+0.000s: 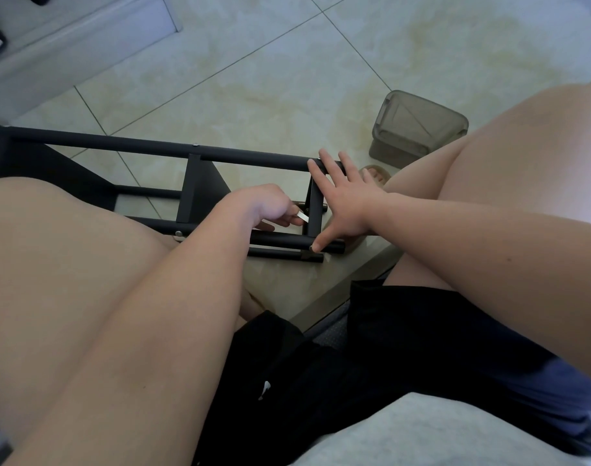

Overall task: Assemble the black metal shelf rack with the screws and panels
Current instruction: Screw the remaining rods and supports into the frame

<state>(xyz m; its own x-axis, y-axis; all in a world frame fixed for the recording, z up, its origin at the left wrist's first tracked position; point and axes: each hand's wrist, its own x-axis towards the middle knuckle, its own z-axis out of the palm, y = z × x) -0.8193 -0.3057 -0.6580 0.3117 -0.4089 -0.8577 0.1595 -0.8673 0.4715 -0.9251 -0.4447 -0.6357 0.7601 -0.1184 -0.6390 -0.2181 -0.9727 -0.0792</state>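
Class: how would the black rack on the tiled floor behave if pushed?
The rack probably slides easily: round tubes on smooth tiles. Likely stiff, since panels brace the tubes. The right hand spread across its end suggests it needs steadying.

Translucent plastic box (418,129), tiled floor (253,62) — cream

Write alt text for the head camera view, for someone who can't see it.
A seated person's left hand pinches a small silvery tool at the end of a black metal rack lying on its side on a tiled floor, while the right hand spreads open across that end. A lidded plastic box sits nearby.
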